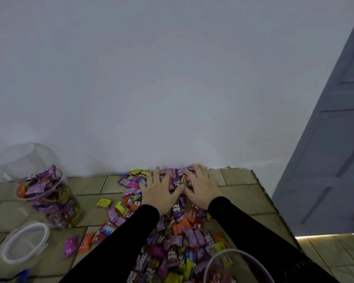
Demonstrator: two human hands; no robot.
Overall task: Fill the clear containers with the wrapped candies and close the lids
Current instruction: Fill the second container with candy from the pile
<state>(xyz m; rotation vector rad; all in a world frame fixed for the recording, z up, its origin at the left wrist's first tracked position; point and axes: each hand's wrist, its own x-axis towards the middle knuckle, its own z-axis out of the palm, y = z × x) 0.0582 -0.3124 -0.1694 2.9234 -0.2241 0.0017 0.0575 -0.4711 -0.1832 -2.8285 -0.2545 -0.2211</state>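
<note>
A loose pile of wrapped candies [178, 227] covers the tiled counter [239, 180] in front of me, running from the white wall [172, 78] at the back down to the near edge. My two hands lie flat on the far end of the pile, side by side, nearly touching. My left hand [158, 190] has its fingers spread and pressed onto the wrappers; my right hand [200, 186] is the same, fingertips almost at the wall. Neither pinches any candy. Both arms wear black sleeves [127, 242].

At the bottom right, the rim of a clear container [219, 260] is open, right beside the pile's near end. To the left stands a second clear jar [49, 199], heaped full but uncovered, with its lid [25, 242] lying on the counter in front of it. A few candies lie scattered between the jar and the pile.

I judge the step to be gathering a handful. To do it well, I would cup both hands together, rake the candies toward the near container, and keep strays from sliding off the counter's right edge.
</note>
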